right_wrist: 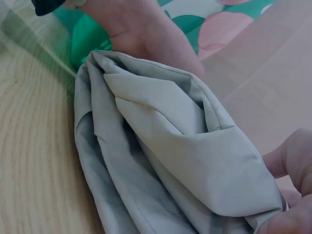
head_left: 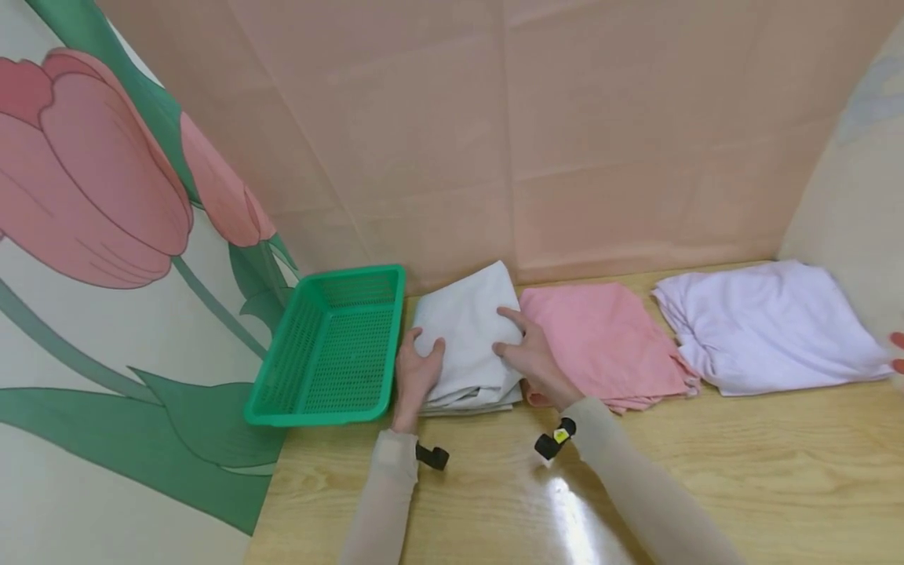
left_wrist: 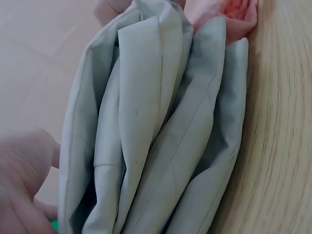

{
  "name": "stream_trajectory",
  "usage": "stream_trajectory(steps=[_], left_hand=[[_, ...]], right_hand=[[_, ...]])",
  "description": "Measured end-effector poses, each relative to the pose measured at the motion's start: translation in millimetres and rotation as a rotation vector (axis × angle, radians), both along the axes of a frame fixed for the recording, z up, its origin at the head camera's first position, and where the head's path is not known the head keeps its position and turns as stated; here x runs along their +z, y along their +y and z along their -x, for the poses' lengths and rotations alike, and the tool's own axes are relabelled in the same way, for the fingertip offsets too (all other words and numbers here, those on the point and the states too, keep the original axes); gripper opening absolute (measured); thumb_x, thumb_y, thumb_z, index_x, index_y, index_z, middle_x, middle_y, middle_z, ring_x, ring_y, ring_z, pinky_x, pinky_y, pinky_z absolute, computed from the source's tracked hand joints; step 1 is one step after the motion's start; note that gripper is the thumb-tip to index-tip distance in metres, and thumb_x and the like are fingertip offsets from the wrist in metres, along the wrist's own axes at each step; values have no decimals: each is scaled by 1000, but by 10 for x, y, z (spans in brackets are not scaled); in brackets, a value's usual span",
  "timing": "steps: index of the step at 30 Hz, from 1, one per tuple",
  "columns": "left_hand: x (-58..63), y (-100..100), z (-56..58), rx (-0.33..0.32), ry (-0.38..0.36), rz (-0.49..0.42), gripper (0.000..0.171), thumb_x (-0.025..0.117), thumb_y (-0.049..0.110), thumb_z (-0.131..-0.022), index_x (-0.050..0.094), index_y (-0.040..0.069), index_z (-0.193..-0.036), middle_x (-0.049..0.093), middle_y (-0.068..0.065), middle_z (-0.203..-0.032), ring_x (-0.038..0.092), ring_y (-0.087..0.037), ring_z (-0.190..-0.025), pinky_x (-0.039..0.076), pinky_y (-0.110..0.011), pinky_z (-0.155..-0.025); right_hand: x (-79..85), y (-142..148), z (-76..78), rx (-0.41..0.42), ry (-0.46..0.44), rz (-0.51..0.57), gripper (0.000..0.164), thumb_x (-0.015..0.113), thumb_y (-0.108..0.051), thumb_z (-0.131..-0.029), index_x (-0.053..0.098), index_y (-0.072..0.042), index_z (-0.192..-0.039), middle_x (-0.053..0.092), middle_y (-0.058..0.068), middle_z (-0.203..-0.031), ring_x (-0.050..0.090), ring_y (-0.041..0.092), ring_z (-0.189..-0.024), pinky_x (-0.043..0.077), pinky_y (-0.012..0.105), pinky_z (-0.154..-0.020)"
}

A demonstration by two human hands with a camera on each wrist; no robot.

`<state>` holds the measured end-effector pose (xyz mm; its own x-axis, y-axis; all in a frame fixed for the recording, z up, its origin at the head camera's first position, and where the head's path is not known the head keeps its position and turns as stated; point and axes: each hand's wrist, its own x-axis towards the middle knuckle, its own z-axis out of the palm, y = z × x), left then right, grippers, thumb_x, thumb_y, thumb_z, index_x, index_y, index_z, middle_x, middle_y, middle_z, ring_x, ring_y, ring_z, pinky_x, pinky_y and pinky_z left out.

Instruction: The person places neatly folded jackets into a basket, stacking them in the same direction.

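Note:
A folded pale grey cloth (head_left: pixel 469 329) lies on the wooden table, its stacked layers and stitched edges facing the front in the left wrist view. My left hand (head_left: pixel 417 373) grips its left side, with the thumb on the top layer. On the opposite side, my right hand (head_left: pixel 537 357) holds the cloth's right edge, thumb and forefinger reaching over the top. In the right wrist view, the right hand (right_wrist: pixel 292 185) is at the cloth's edge, partly out of frame. Some fingertips are hidden behind or under the fabric.
Left of the cloth stands a green plastic basket (head_left: pixel 339 361). A folded pink cloth (head_left: pixel 600 337) lies close on the right, and a pale lavender cloth (head_left: pixel 770 329) farther right. A peach sheet (head_left: pixel 424 141) hangs behind the table (head_left: pixel 487 502). Red-tipped fingers (head_left: pixel 897 365) show at the right edge.

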<state>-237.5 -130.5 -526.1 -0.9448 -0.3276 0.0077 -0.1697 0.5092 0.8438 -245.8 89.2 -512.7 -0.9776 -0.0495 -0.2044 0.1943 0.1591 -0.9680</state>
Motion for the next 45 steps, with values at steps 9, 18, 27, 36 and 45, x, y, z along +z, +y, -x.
stream_trajectory(steps=[9,18,27,36,45], left_hand=[[36,-31,-56,-24,34,-291,66,80,21,-92,55,12,-152,43,-22,-165,38,-40,-154,33,-56,-126],[94,-77,-75,-147,-48,-366,71,81,24,-95,50,26,-158,29,-15,-174,24,-39,-160,19,-61,-130],[197,-70,-85,-239,-27,-401,68,78,20,-97,50,29,-157,28,-12,-174,23,-37,-160,16,-63,-129],[370,-40,-122,-214,3,-403,68,80,17,-94,53,30,-156,31,-13,-173,29,-37,-156,21,-62,-128],[574,-146,-153,-224,71,-420,70,80,9,-92,55,26,-155,27,-15,-174,22,-36,-159,18,-62,-128]], right_hand=[[76,170,0,27,-16,20,76,71,-9,-97,45,-39,-162,26,9,-176,35,37,-153,40,61,-120],[130,311,3,52,30,87,74,71,-5,-97,47,-32,-162,29,8,-175,30,34,-155,28,56,-128],[276,363,-34,57,67,82,75,70,-2,-97,46,-29,-163,32,15,-173,32,37,-156,27,57,-129],[426,391,-51,80,106,44,75,69,-3,-98,44,-28,-164,30,15,-174,34,37,-153,29,60,-127],[548,359,-76,134,162,12,74,71,-10,-100,42,-30,-165,35,18,-170,41,36,-148,38,57,-120]])
